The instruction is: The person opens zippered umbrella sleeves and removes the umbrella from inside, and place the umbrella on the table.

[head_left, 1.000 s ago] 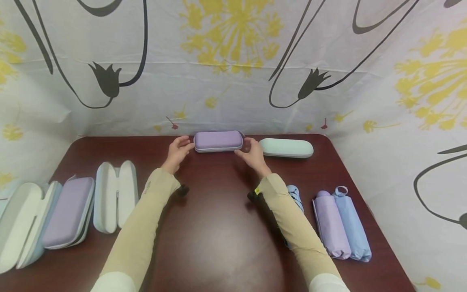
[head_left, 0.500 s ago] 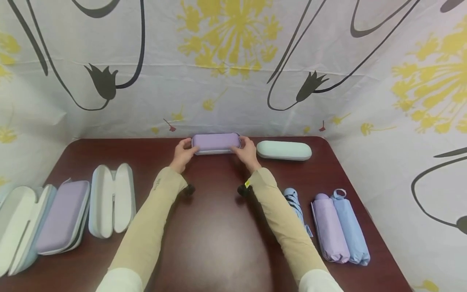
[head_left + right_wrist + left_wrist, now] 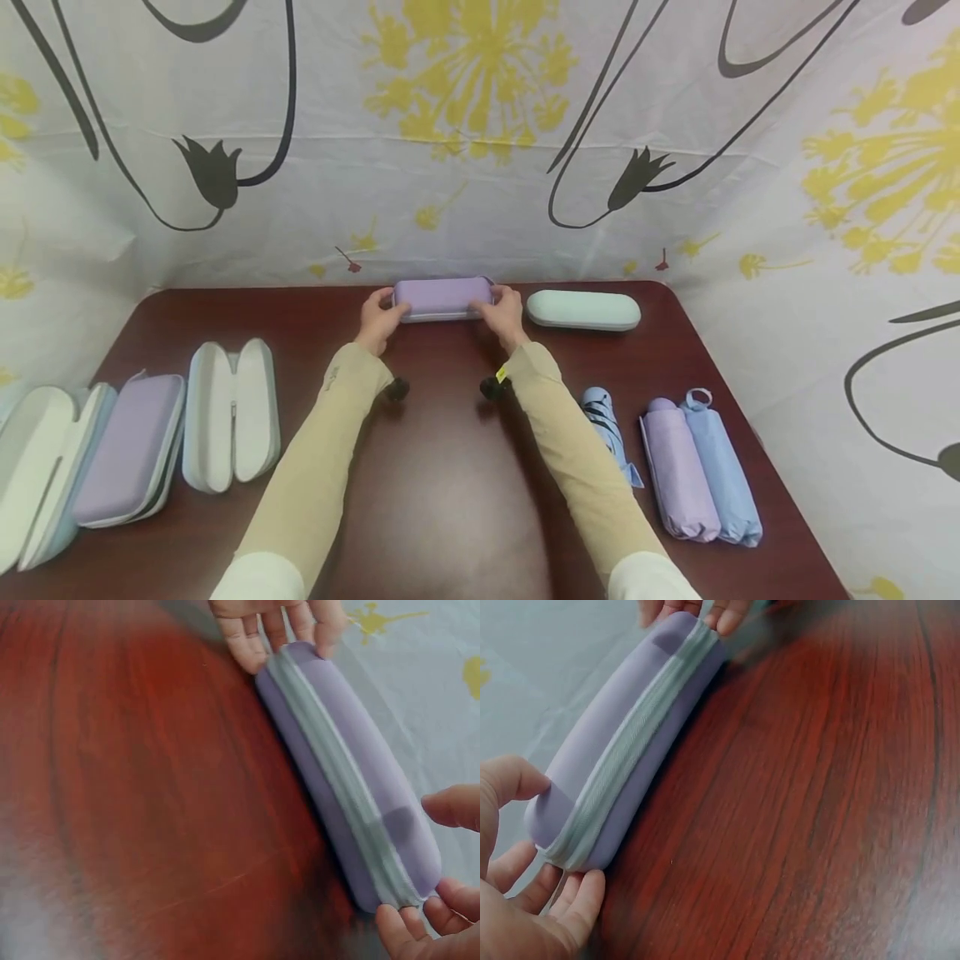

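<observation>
At the far edge of the table lies a closed purple zippered case (image 3: 442, 298), with a pale zip band along its side. My left hand (image 3: 378, 318) holds its left end; in the left wrist view the thumb lies on the lid and the fingers (image 3: 585, 900) are below the zip. The right end is held by my right hand (image 3: 504, 318). In the right wrist view, its fingers (image 3: 394, 926) touch the end near the zip, and the thumb is close over the lid. A mint-green case (image 3: 583, 310) lies closed just right of my right hand.
On the left are an open pale case (image 3: 255, 408), a purple case (image 3: 131, 450) and another open case (image 3: 33, 475). Folded umbrellas lie on the right: a striped blue one (image 3: 606, 425), a purple one (image 3: 678, 475) and a blue one (image 3: 723, 475). A patterned cloth (image 3: 480, 208) hangs behind the table.
Both hands have closed in on the ends of the purple case, thumbs now over its front edge. The case has hardly moved; the head view has shifted slightly.
</observation>
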`<state>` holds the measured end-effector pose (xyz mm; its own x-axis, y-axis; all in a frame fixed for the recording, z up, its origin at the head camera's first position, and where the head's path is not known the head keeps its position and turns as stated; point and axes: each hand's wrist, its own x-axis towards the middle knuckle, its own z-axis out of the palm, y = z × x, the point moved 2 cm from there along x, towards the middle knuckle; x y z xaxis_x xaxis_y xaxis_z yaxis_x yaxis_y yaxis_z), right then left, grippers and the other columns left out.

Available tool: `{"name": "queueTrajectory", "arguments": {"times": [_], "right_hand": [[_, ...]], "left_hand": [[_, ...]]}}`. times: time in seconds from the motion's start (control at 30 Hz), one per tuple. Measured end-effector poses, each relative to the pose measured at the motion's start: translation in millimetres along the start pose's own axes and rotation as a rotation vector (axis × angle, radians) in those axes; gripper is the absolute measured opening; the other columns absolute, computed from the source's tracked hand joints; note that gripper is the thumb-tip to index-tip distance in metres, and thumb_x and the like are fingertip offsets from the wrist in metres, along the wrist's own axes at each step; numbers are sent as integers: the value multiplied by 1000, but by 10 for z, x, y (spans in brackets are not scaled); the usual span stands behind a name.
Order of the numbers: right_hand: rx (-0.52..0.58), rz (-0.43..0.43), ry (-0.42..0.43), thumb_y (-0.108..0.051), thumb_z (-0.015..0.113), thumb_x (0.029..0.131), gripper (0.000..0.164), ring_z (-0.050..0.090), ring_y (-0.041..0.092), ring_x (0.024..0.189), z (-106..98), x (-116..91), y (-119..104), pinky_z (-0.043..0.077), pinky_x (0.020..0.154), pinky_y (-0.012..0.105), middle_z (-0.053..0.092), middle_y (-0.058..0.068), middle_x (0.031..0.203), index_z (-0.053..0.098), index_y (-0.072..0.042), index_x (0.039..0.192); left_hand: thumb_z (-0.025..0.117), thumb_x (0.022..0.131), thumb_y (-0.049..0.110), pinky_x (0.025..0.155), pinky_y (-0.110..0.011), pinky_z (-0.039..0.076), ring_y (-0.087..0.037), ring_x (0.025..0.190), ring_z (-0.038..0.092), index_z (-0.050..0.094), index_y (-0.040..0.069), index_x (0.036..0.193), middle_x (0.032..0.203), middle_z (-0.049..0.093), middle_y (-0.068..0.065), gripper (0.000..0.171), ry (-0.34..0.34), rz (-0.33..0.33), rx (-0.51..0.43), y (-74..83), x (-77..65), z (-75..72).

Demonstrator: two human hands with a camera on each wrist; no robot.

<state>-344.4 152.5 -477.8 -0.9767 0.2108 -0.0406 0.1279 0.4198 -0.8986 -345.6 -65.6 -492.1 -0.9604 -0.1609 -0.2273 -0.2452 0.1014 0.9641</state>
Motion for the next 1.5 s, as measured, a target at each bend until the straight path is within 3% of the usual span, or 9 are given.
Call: {"name": "queueTrajectory", "arguments": {"times": [0.27,0.53,0.87,1.27,1.5], "right_hand": [[84,65,31,-12,73,72,58,49,28,109,28,-49,66,42,93,36,52,20,122,49,3,123],[216,149,14,-8,72,73,55,55,23,84,51,-71,124,49,68,30,51,16,119,47,-1,122],[179,167,-21,-9,72,73,59,52,16,69,29,-172,84,48,60,23,51,14,113,49,-2,126],[197,171,-57,-7,72,72,59,55,20,82,-65,-380,4,50,63,25,51,15,115,49,-2,126],[181,153,-53,-5,72,72,58,54,17,72,-87,-541,-30,49,59,24,51,16,111,48,0,124]], "left_hand": [[64,80,6,92,-38,45,-26,110,47,42,1,134,132,43,-17,59,-6,-36,-51,-43,-63,-23],[65,80,6,92,-39,45,-27,112,47,42,1,133,133,43,-17,58,-8,-38,-27,-51,-123,-64],[65,81,6,93,-40,45,-28,113,47,42,-1,132,132,42,-18,56,-47,-36,-22,-25,-193,-149],[65,79,2,91,-40,46,-28,106,50,43,-2,131,130,43,-19,56,-49,-49,-32,7,-383,-207],[64,79,2,90,-41,47,-30,107,50,42,-3,131,129,44,-20,57,-51,-56,-40,-28,-531,-265]]}}
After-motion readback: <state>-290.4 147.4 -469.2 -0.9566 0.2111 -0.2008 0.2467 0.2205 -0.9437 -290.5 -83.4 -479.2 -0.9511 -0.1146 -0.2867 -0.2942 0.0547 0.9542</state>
